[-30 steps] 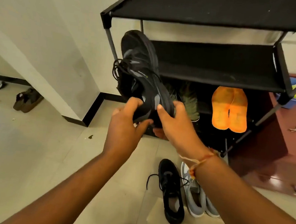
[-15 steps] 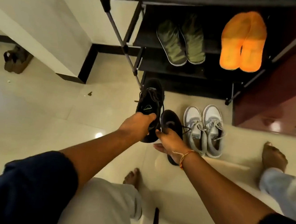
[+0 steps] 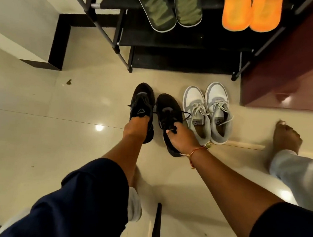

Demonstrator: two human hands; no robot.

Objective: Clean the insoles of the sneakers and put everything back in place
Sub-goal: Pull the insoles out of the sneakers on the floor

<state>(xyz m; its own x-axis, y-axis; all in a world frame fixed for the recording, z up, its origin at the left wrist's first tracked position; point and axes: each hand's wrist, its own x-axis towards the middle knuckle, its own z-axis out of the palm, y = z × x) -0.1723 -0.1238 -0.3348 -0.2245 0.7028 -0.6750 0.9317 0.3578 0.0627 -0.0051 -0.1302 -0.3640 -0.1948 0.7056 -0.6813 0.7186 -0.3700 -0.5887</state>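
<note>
On the glossy cream tile floor before the black metal shoe rack, the left hand grips one black mesh lace-up sneaker by its collar and the right hand clutches the other black sneaker at its opening, likely steadying both to reach the insoles.

A home entryway: a black shoe rack holding pairs of footwear stands on a glossy tiled floor beside a maroon cabinet.

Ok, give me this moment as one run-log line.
left hand: grips outer black sneaker | right hand: grips inner black sneaker | white-grey pair: alongside | place: floor before shoe rack
</note>
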